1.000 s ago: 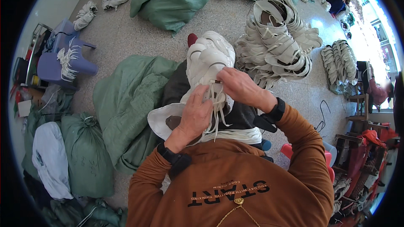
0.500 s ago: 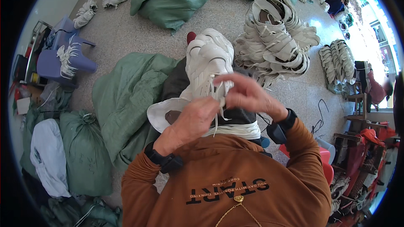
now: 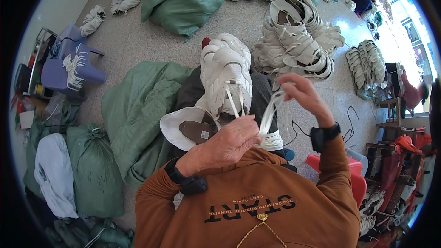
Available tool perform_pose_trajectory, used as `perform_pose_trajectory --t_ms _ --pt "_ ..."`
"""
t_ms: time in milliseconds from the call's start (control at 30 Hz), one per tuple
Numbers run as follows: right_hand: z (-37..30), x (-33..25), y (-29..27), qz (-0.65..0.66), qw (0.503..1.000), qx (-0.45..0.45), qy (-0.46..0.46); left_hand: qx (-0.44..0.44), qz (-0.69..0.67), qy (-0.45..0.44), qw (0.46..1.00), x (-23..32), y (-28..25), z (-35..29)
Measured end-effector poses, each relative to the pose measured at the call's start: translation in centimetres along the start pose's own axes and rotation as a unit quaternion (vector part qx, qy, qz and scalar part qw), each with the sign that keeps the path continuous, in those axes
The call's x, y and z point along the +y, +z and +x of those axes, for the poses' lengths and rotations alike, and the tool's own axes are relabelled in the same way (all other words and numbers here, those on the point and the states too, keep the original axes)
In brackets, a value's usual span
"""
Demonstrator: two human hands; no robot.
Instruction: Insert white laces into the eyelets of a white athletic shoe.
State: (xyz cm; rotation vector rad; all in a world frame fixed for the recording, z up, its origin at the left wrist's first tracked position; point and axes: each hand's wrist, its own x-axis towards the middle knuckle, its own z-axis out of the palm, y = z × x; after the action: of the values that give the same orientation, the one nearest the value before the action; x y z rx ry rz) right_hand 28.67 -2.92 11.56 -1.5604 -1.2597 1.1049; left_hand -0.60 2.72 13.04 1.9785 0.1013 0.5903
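Observation:
On my lap lies a row of nested white shoe uppers (image 3: 226, 62), the nearest with a lace threaded through its top eyelets. My left hand (image 3: 232, 142) is closed on the white shoelace (image 3: 268, 118) just below that upper. To the right, my right hand (image 3: 305, 95) is raised with the same lace drawn up at its fingertips, its thumb and fingers pinched. One upper with a brown insole (image 3: 196, 131) sits open beside my left wrist. A bundle of white laces (image 3: 272, 142) rests across my lap under the hands.
Stacked white uppers (image 3: 294, 41) stand on the floor ahead to the right. Green sacks (image 3: 183, 6) lie ahead and at my left. A purple stool (image 3: 69, 71) with white laces stands at the left, a red stool (image 3: 353, 174) by my right elbow. Farther right, a person (image 3: 411, 92) is seen.
My right hand has moved up and right from the upper, drawing the lace out in a loop. My left hand has shifted slightly right and down.

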Motion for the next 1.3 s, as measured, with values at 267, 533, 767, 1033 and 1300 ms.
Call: perform_pose_trajectory --t_ms 267,533,767,1033,1300 --pt "14.1 -1.0 9.2 -0.234 0.891 0.123 -0.370 0.033 -0.125 -0.085 0.988 -0.1 -1.3 0.7" --pt "16.9 2.5 11.8 -0.366 0.876 0.094 -0.299 0.143 -0.470 -0.284 0.823 -2.1 -0.8 -4.7" --pt "17.1 3.3 11.5 -0.322 0.883 0.110 -0.323 0.025 -0.311 -0.310 0.898 0.5 -1.7 -2.3" --pt "7.3 1.5 7.9 -0.159 0.961 0.031 -0.226 0.016 -0.037 -0.091 0.995 1.6 -1.1 -0.3" --pt "-0.1 3.6 12.9 0.256 0.964 0.071 -0.029 0.011 -0.039 -0.048 0.998 1.9 0.6 1.7"
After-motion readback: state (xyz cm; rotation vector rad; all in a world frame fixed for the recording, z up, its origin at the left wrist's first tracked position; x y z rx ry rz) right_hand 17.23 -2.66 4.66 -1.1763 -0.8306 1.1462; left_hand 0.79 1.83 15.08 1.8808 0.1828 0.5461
